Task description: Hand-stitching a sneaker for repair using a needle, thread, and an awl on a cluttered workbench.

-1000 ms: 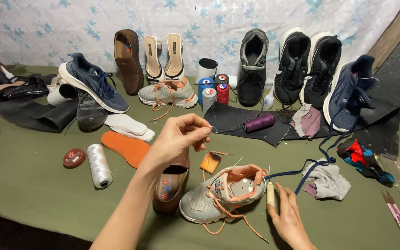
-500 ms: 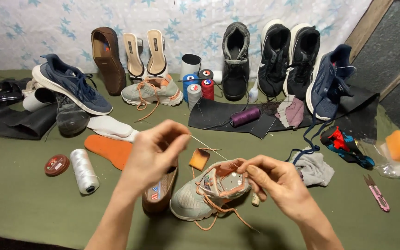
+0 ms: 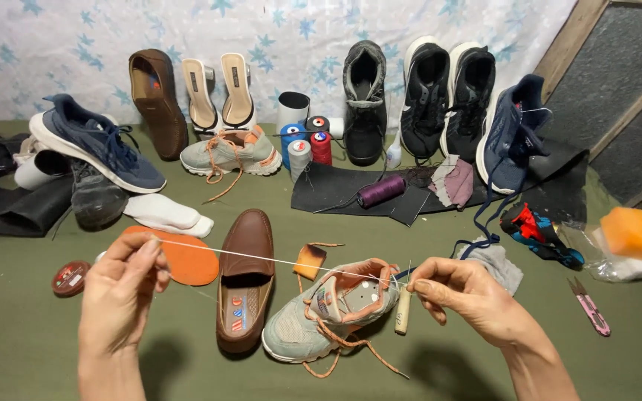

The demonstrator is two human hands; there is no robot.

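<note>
Running left to right across centre frame, thread (image 3: 276,260) is pinched taut between left hand (image 3: 122,293) and right hand (image 3: 469,297) fingers, above sneaker (image 3: 332,312).

Bare cloth (image 3: 31,349) beside left hand (image 3: 120,297); brown loafer (image 3: 245,278), grey sneaker (image 3: 332,315) block between hands.

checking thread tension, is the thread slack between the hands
No, the white thread runs straight and taut from the left hand to the right hand.

Left hand (image 3: 120,293) now farther left, white thread (image 3: 276,260) newly taut across shoes.
</note>
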